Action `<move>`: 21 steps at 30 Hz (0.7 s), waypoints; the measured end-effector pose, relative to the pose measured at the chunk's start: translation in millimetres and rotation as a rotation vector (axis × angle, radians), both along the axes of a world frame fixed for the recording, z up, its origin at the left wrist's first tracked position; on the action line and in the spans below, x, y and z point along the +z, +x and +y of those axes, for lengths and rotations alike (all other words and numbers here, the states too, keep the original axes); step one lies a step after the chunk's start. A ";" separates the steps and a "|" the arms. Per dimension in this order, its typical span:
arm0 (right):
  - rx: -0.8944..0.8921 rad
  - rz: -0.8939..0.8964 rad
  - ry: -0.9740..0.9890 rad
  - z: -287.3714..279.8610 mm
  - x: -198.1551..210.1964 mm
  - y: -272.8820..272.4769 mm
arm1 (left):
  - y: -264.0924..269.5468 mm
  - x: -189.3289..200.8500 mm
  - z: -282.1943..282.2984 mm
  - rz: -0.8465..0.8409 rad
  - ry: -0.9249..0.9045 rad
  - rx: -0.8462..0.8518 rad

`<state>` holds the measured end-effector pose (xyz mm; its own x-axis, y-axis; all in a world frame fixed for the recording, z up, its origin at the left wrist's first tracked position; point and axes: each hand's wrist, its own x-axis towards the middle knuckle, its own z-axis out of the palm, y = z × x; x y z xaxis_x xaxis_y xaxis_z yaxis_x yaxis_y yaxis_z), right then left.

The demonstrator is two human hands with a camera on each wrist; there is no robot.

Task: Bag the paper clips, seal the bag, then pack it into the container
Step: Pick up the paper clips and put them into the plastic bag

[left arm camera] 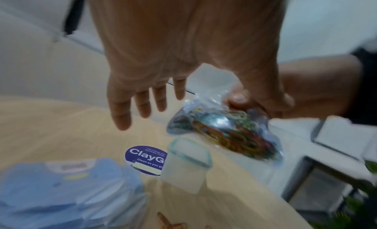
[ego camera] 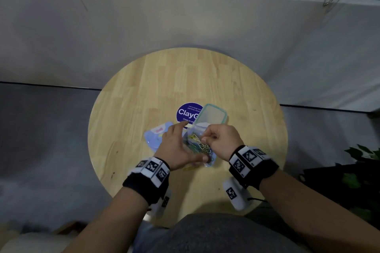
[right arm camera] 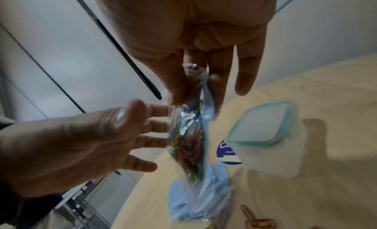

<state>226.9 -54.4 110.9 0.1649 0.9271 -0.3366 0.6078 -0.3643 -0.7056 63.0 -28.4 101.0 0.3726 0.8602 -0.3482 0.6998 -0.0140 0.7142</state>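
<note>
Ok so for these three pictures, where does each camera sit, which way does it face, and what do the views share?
Head: worn on the head, looking down at the round table; both forearms, left hand, right hand.
Left wrist: looks along the spread left hand toward the container; the right hand behind pinches the bag of paper clips.
Right wrist: looks along the right hand pinching the bag; the left palm shows.
Shared: all show bag, container and blue sticker.
</note>
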 end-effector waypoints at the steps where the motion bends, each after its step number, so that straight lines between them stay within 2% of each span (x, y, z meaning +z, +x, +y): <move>1: -0.019 0.002 0.005 -0.2 -0.4 -4.0 | 3.4 0.8 -5.2 0.054 0.018 -0.016; 3: 0.000 0.005 0.020 0.2 1.0 -14.6 | 10.3 -3.9 -12.3 0.084 0.041 0.001; 6: 0.076 -0.001 0.025 3.4 4.3 -31.5 | 18.0 -11.3 -10.9 0.044 0.078 0.140; 9: 0.111 0.128 0.000 8.1 6.6 -34.2 | 11.5 -18.8 -5.3 0.046 0.144 0.186; 12: -0.045 0.377 0.030 10.9 5.8 -25.9 | -7.7 -29.1 -1.2 0.069 0.171 0.190; 14: -0.183 0.433 0.056 9.9 -6.3 -17.8 | -22.9 -34.3 -2.5 0.094 0.170 0.226; 16: -0.164 0.231 -0.001 6.3 -32.9 -8.9 | -37.8 -38.7 -7.7 0.098 0.162 0.267; 19: 0.158 -0.167 -0.259 -4.0 -75.1 -1.3 | -54.6 -45.9 -18.3 0.113 0.139 0.293; 21: 0.339 -0.317 -0.330 -9.1 -97.7 0.0 | -62.4 -50.5 -24.5 0.131 0.121 0.284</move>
<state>227.0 -63.5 13.2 0.0170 0.8001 -0.5996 0.8926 -0.2824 -0.3515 0.6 -52.8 50.4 0.0710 0.9614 -0.2659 0.7734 0.1152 0.6233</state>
